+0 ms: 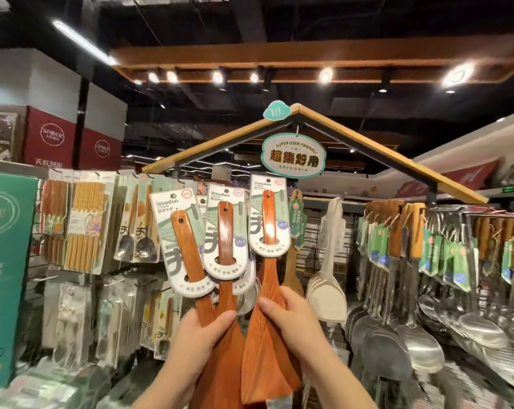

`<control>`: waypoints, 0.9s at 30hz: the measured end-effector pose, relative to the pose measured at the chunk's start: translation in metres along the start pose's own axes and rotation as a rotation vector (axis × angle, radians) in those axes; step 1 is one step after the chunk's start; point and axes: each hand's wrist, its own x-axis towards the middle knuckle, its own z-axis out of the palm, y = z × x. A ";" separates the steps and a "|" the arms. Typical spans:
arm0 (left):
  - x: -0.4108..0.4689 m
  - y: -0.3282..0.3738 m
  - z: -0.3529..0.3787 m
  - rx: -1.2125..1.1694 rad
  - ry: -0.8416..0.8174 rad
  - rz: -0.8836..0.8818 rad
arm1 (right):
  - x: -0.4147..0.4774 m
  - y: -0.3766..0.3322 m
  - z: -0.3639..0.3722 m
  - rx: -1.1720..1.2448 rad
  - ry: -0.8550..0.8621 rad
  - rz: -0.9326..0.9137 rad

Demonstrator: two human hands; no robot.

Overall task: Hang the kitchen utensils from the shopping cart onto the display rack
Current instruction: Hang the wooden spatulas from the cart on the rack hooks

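Three wooden spatulas on white "Wooden" cards are raised in front of the display rack [364, 149]. My left hand [195, 335] grips the left spatula [186, 246] and the middle spatula [226, 231] together by their blades. My right hand [294, 320] grips the right spatula [269, 219] at its neck and holds it highest, with the card top close to the rack's hooks under the oval green sign [293, 160]. The shopping cart is out of view.
Packs of chopsticks [84, 228] and cutlery hang to the left. A pale plastic rice paddle [328, 287] and a wooden spatula hang just right of my hands. Steel ladles and turners [403, 335] with wooden handles fill the right rail. A green box [5, 261] stands far left.
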 end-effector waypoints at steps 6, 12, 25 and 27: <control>0.023 0.004 -0.022 0.065 0.029 0.047 | 0.032 -0.001 0.010 -0.018 0.133 0.010; 0.038 -0.002 -0.035 0.041 0.063 0.041 | 0.048 0.011 0.017 -0.067 0.202 0.096; 0.060 -0.017 -0.031 0.004 0.001 0.030 | 0.069 0.019 0.024 -0.090 0.217 0.126; 0.061 -0.017 -0.030 -0.004 0.008 0.026 | 0.070 0.022 0.024 -0.093 0.217 0.126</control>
